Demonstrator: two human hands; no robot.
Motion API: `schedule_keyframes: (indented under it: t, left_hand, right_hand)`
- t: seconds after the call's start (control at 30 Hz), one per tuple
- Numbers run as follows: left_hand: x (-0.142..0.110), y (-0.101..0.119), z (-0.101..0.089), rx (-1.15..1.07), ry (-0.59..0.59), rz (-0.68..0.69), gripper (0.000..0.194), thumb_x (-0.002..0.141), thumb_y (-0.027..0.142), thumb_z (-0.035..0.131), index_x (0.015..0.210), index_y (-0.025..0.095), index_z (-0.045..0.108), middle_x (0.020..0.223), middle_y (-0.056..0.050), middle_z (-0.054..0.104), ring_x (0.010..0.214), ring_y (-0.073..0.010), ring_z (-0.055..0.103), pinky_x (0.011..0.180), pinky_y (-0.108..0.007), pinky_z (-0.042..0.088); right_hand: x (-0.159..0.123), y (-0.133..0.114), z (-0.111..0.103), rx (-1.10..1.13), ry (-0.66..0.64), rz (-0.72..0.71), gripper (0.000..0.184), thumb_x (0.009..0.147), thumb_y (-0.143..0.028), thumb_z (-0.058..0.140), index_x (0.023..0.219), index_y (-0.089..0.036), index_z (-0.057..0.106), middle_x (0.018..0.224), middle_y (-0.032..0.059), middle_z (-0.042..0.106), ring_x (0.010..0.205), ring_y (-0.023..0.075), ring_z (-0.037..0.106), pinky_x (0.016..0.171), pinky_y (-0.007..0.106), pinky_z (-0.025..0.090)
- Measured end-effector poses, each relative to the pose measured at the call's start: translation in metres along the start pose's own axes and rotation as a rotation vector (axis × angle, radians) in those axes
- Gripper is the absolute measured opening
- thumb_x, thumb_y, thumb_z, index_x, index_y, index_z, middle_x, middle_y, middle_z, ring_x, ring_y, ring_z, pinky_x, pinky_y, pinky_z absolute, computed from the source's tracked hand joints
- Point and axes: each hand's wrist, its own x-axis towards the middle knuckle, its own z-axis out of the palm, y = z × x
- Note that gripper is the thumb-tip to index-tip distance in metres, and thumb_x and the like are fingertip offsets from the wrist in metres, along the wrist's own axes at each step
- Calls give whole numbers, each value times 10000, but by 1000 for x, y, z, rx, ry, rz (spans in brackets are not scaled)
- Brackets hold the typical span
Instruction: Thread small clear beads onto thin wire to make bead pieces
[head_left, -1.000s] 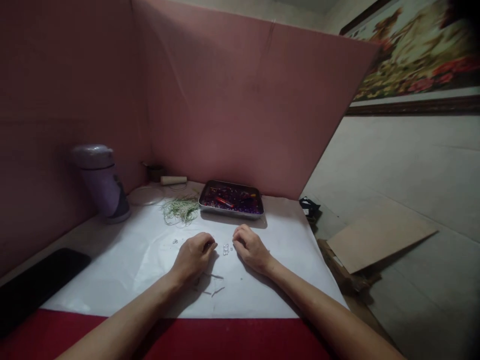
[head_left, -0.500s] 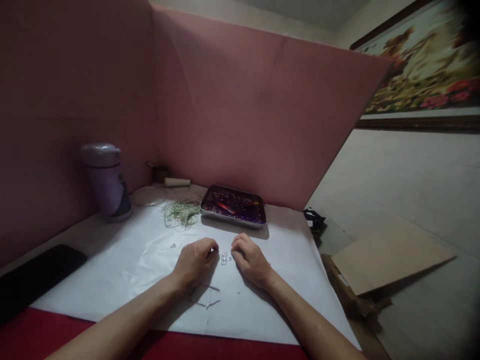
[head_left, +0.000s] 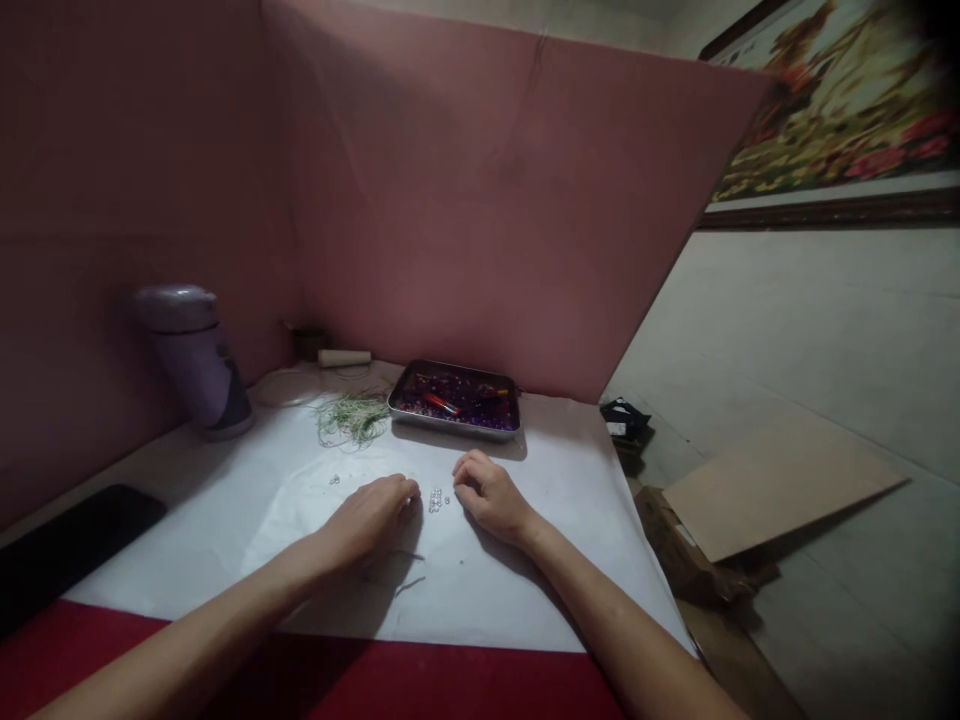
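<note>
A small cluster of clear, shiny beads [head_left: 435, 500] lies on the white paper between my two hands, with a single bead [head_left: 448, 500] just to its right. My left hand [head_left: 379, 510] rests left of the cluster, its fingers curled inward; anything in the fingertips is too small to make out. On the other side my right hand [head_left: 487, 495] is curled, thumb near the index finger, and I cannot make out what it holds. Both hands are apart from the cluster. Farther left lie a few more clear beads [head_left: 334, 480]. Dark thin marks [head_left: 409, 583] show beside my left wrist.
Behind my hands stands a metal tray [head_left: 454, 430] of purple beads with a red tool [head_left: 441, 403] in it. Left of it are tangled green thread [head_left: 352, 418], a pale cylinder [head_left: 344, 358] and a purple flask [head_left: 199, 375]. A black object [head_left: 82, 540] lies at left.
My left hand has drawn slightly left, away from the beads, and now covers more of the dark marks. The whole view has shifted a little.
</note>
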Motion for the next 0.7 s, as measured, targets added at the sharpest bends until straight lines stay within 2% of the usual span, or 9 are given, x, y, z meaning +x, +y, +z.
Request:
schedule_keyframes:
  t: [0.1,0.13,0.27,0.37,0.53,0.7]
  left_hand:
    - [3,0,-13,140,-174,15,182,704,159,456,714,186,636,702,-47,622,666,-177,551,600,-256,364]
    - [6,0,-17,173,-177,-4,181,696,161,461,702,181,641,695,-52,625,666,-180,553,595,-256,362]
    - [26,-2,-19,117,-13,-62,197,690,164,468,735,165,660,738,-59,656,698,-173,568,617,-251,371]
    - [36,-3,-9,19,5,-76,207,700,177,460,722,157,664,704,-40,666,677,-152,575,624,-236,383]
    - [35,-8,10,-130,111,-71,192,699,192,467,707,149,654,696,-37,656,665,-147,566,633,-241,391]
    - [29,-12,15,-210,188,-55,211,735,305,502,664,151,626,648,-21,610,630,-142,532,600,-241,379]
  right_hand:
    - [0,3,-3,-2,-10,3,162,694,-35,451,674,-188,498,740,3,536,671,129,503,651,243,407]
    - [-1,3,-3,-6,-7,4,159,698,-37,452,682,-187,502,737,2,534,667,128,500,647,243,405]
    - [-3,1,4,-30,16,-13,163,705,-30,454,702,-188,490,761,10,524,701,139,493,671,256,395]
    - [-4,-1,8,-42,19,-28,170,721,-28,446,713,-195,473,778,12,518,717,142,492,680,257,395]
    - [-5,1,9,-56,15,-35,167,742,-34,447,731,-200,457,806,15,516,747,147,491,697,263,395]
    - [-5,2,9,-62,1,-37,166,755,-37,440,745,-202,451,819,20,510,761,150,489,704,268,397]
